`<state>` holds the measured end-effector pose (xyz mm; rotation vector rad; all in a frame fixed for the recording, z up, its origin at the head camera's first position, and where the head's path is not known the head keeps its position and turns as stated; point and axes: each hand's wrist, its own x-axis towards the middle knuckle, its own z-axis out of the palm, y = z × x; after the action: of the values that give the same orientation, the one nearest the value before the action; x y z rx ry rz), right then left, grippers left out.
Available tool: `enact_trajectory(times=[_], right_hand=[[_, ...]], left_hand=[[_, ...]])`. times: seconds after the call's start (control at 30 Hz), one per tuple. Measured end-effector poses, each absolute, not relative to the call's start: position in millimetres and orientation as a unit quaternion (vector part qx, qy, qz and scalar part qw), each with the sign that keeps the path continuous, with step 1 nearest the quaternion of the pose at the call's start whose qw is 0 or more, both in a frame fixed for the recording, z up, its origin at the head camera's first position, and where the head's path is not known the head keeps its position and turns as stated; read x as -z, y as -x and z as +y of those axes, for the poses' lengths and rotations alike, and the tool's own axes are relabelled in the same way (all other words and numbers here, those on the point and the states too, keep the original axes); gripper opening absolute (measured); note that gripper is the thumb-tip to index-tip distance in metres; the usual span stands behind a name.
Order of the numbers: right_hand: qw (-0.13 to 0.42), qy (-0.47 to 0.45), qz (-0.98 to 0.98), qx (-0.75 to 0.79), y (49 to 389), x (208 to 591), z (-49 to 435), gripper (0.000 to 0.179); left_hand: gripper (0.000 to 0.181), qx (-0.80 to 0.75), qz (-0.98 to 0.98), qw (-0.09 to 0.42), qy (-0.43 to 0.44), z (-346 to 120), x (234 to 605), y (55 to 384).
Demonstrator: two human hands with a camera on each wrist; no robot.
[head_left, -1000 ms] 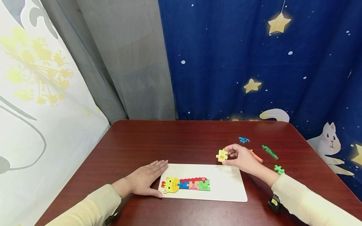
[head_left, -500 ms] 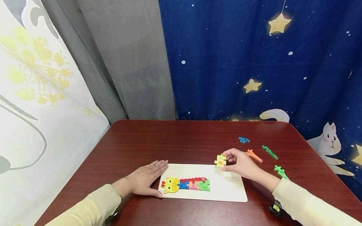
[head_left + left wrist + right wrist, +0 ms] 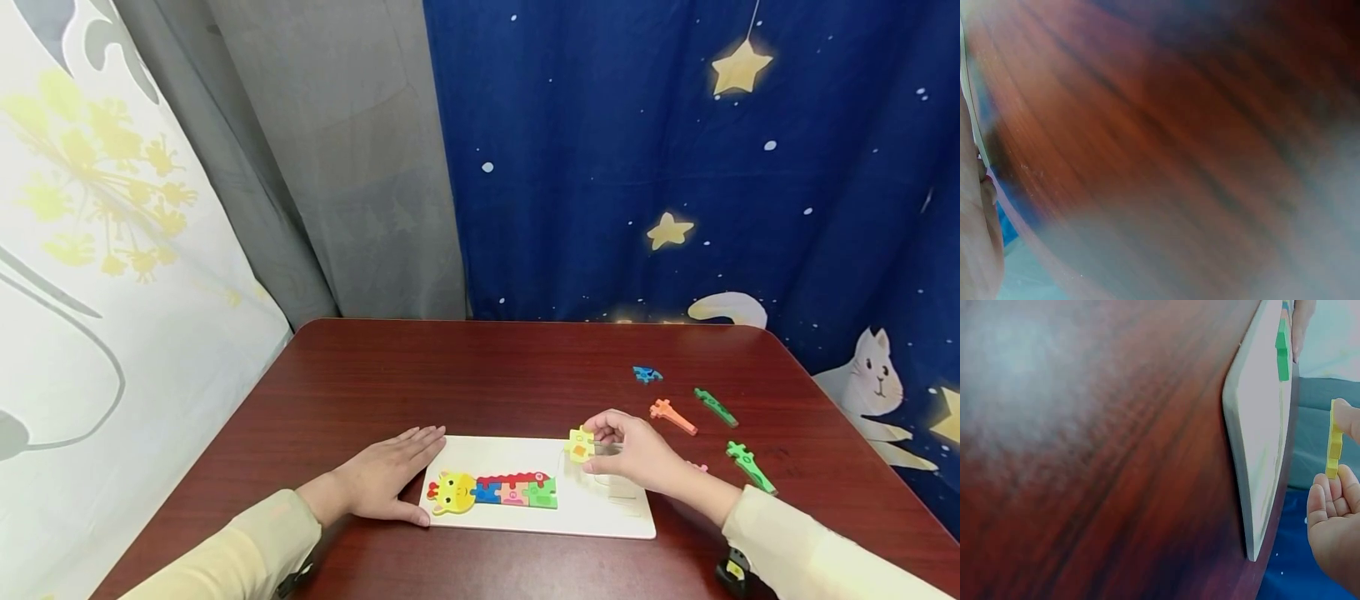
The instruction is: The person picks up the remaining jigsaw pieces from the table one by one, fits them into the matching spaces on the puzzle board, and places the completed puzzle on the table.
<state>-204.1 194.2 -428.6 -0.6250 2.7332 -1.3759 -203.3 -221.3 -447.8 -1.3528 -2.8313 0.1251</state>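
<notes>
My right hand [image 3: 630,450] pinches a yellow puzzle piece [image 3: 581,446] between thumb and fingers, over the upper right part of the white puzzle board [image 3: 600,521]. In the right wrist view the yellow piece [image 3: 1334,440] is seen edge-on, raised off the board [image 3: 1254,419]. My left hand [image 3: 386,475] lies flat with straight fingers at the board's left edge, its thumb by the lower corner. On the board a giraffe's yellow head [image 3: 453,492] joins a red mane strip [image 3: 513,478] and blue, pink and green pieces [image 3: 543,493] in a row.
Loose pieces lie on the dark red table [image 3: 420,375] to the right: a blue one [image 3: 647,374], an orange one [image 3: 673,416], a dark green one [image 3: 716,407] and a light green one [image 3: 751,467]. A pink bit [image 3: 699,466] shows beside my right wrist.
My right hand has brought the yellow piece toward me and slightly left, from beyond the board's far edge to over the board. The left hand has stayed still.
</notes>
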Motion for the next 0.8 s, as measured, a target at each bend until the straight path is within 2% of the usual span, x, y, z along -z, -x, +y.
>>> enact_trajectory(times=[0.8], right_hand=[[0.028,0.23,0.866,0.442,187,435,184,0.044]], left_hand=[[0.108,-0.043,-0.902,-0.006,0.429,-221,443,203]])
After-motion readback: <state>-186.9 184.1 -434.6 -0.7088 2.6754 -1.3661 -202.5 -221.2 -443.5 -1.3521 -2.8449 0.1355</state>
